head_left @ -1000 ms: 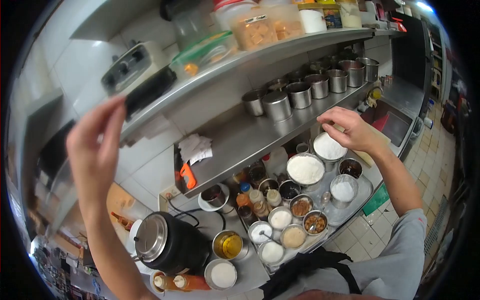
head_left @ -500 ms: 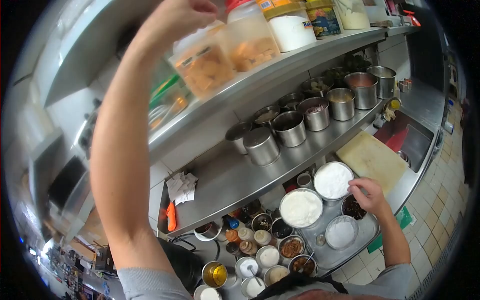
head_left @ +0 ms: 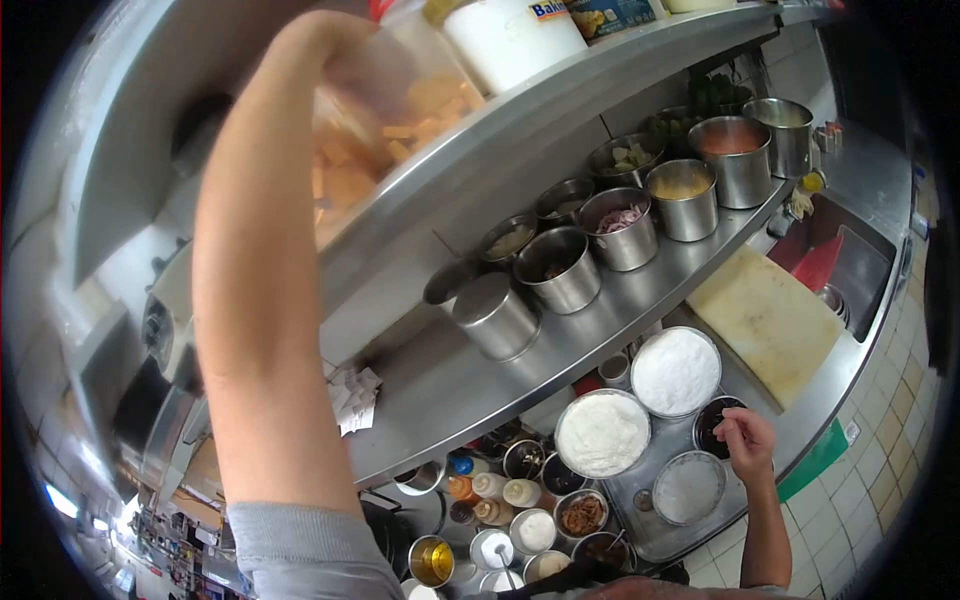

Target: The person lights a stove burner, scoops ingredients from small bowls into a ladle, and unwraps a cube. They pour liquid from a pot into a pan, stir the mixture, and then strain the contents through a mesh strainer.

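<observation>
My left hand (head_left: 335, 50) is raised to the top steel shelf (head_left: 560, 110) and closed around a clear plastic container (head_left: 400, 120) of orange-yellow chunks; the container blurs part of the fingers. My right hand (head_left: 745, 438) hangs low over the counter tray, fingertips pinched together with nothing visible between them. It hovers at the edge of a small dark bowl (head_left: 712, 430), between a big bowl of white powder (head_left: 676, 372) and a shallower bowl of white grains (head_left: 687, 487).
A row of steel pots (head_left: 560, 268) with fillings lines the middle shelf. Another bowl of white flour (head_left: 602, 434), several small seasoning cups and squeeze bottles (head_left: 500, 492) crowd the counter. A cutting board (head_left: 770, 320) and sink (head_left: 850, 270) lie to the right.
My left arm rose from beside the lower shelf to the top shelf and took hold of the container. My right hand dropped from the powder bowl to the dark bowl.
</observation>
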A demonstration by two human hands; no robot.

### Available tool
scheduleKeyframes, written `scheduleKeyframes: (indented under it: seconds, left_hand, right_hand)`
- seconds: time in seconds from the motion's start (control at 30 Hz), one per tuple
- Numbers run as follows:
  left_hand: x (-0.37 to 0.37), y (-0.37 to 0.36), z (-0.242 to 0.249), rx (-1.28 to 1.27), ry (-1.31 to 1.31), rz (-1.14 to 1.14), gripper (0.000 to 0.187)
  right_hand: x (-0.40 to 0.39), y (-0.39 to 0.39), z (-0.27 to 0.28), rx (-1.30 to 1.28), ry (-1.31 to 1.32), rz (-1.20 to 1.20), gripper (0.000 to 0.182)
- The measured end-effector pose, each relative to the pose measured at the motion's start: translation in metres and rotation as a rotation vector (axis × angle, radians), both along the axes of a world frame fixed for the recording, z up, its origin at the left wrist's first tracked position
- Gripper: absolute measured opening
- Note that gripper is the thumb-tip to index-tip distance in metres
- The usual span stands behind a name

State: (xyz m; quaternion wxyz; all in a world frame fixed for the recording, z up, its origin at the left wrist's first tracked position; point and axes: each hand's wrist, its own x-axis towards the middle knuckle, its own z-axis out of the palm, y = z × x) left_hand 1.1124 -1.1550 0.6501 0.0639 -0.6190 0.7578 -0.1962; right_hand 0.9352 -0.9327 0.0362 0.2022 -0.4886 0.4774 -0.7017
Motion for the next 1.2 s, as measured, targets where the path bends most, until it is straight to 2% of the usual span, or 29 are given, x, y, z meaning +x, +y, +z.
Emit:
scheduleKeyframes:
  seconds: [0.1,0.17,0.2,0.27,0.4,0.43,0.5,0.53,0.57,0.6,0.67,0.7,0.73,0.77,0.8,0.9,0.93,1.0,1.1,1.2]
  left_hand:
    - [-0.017,-0.004,-0.003,-0.049,0.362,0.252,0.047]
    - [-0.006,-0.001,0.002,-0.070,0.486,0.343,0.046]
    - [0.017,0.004,0.009,0.002,0.385,0.019,0.044]
    - [0.034,0.022,0.011,0.074,0.281,-0.295,0.043]
    - [0.024,0.090,0.015,-0.399,0.415,-0.335,0.039]
    - [0.042,0.099,0.014,-0.390,0.488,-0.603,0.033]
    - [0.041,0.142,-0.019,-0.495,0.710,-0.682,0.032]
    - [0.066,0.150,-0.032,-0.496,0.713,-0.645,0.032]
    - [0.100,0.152,-0.047,-0.502,0.535,-0.781,0.025]
    - [0.121,0.165,-0.076,-0.435,0.549,-0.883,0.023]
    - [0.146,0.185,-0.156,-0.183,0.665,-1.063,0.021]
    - [0.161,0.191,-0.196,-0.090,0.736,-1.072,0.021]
    - [0.179,0.196,-0.229,-0.055,0.763,-0.976,0.019]
    - [0.194,0.203,-0.263,-0.053,0.897,-0.891,0.020]
    - [0.213,0.207,-0.288,-0.030,0.862,-0.868,0.024]
    - [0.255,0.232,-0.351,-0.076,0.947,-0.760,0.027]
    - [0.268,0.242,-0.366,-0.067,0.969,-0.705,0.028]
    - [0.291,0.253,-0.390,-0.070,0.876,-0.733,0.031]
    - [0.308,0.271,-0.423,-0.124,0.943,-0.712,0.033]
    - [0.322,0.290,-0.443,-0.157,0.969,-0.672,0.037]
  right_hand:
    - [-0.001,0.002,-0.002,0.027,-0.098,0.007,0.012]
    - [-0.004,0.000,-0.004,0.006,-0.149,0.014,0.013]
    - [-0.004,-0.001,-0.003,0.007,-0.147,0.022,0.013]
    - [-0.002,-0.002,0.002,-0.007,-0.174,0.045,0.013]
    - [0.008,-0.007,0.015,0.011,-0.171,0.070,0.014]
    - [0.011,-0.009,0.017,-0.020,-0.155,0.103,0.015]
    - [0.021,-0.010,0.027,-0.036,-0.134,0.169,0.016]
    - [0.030,-0.010,0.034,-0.038,-0.174,0.233,0.019]
    - [0.040,-0.012,0.043,-0.037,-0.214,0.301,0.022]
    - [0.053,-0.013,0.054,-0.019,-0.206,0.333,0.022]
    - [0.086,-0.008,0.079,0.065,-0.288,0.543,0.028]
    - [0.105,-0.005,0.091,0.109,-0.284,0.652,0.031]
    - [0.123,-0.005,0.103,0.156,-0.279,0.753,0.034]
    - [0.144,-0.003,0.112,0.185,-0.292,0.835,0.035]
    - [0.163,0.000,0.119,0.226,-0.308,0.921,0.037]
    - [0.215,0.005,0.134,0.288,-0.341,1.009,0.039]
    - [0.228,0.007,0.137,0.305,-0.401,1.043,0.038]
    - [0.251,0.011,0.139,0.348,-0.456,1.083,0.038]
    - [0.280,0.020,0.138,0.372,-0.270,1.084,0.033]
    - [0.305,0.033,0.127,0.374,-0.249,1.072,0.034]
